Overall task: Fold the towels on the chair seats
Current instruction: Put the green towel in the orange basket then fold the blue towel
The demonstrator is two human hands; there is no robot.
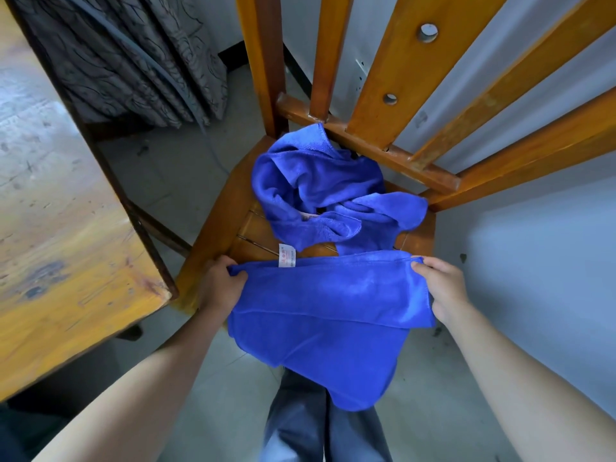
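Observation:
A blue towel (326, 311) hangs stretched between my hands over the front edge of an orange wooden chair seat (220, 208). My left hand (221, 283) pinches its upper left corner, and my right hand (440, 285) pinches the upper right corner. The cloth is doubled over, with its lower part drooping toward my legs. A white label (287, 256) sticks up from its top edge. Behind it, a second blue towel (320, 191) lies crumpled on the seat against the backrest.
The chair's slatted backrest (400, 95) rises at the far side. A worn wooden table (60, 195) stands close on the left. A patterned curtain (133, 55) hangs at the back left, and a pale wall (533, 245) runs along the right.

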